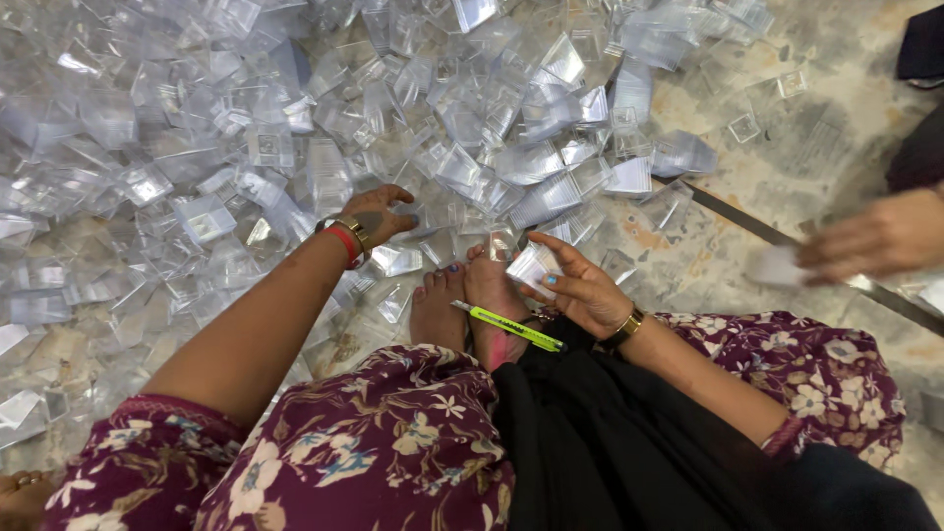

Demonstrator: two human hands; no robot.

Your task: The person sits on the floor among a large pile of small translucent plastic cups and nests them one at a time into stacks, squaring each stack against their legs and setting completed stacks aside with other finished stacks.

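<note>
My left hand (379, 211) reaches forward over a heap of small clear plastic boxes (324, 128) on the floor, fingers spread, touching the pieces beneath it. My right hand (580, 285) holds one clear plastic box (533, 265) between thumb and fingers, just above my bare feet (467, 300). A yellow-green utility knife (511, 327) lies across my foot and black cloth, close under the right hand. Both wrists carry bangles.
Another person's hand (875, 241) at the right edge holds a pale piece over a long dark metal strip (787, 241). Clear boxes cover most of the stone floor (826, 128). My floral maroon clothing (393, 442) fills the bottom.
</note>
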